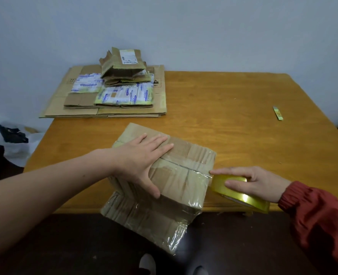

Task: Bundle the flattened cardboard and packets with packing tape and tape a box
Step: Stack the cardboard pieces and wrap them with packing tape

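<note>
A brown cardboard box (176,175) with clear tape over its seams sits at the table's near edge and overhangs it toward me. My left hand (142,155) lies flat on the box top, fingers straight and spread. My right hand (251,181) grips a yellowish roll of packing tape (241,193) right beside the box's right side, its index finger stretched out to the box edge. A strip of tape runs from the roll onto the box. At the far left lies a pile of flattened cardboard (108,108) with packets (124,94) and torn brown packaging (122,66) on top.
The wooden table (243,126) stands against a pale wall. A small yellow-green cutter or strip (277,113) lies at the far right. A white plastic bag with dark contents (13,137) sits on the floor at the left. The floor below is dark.
</note>
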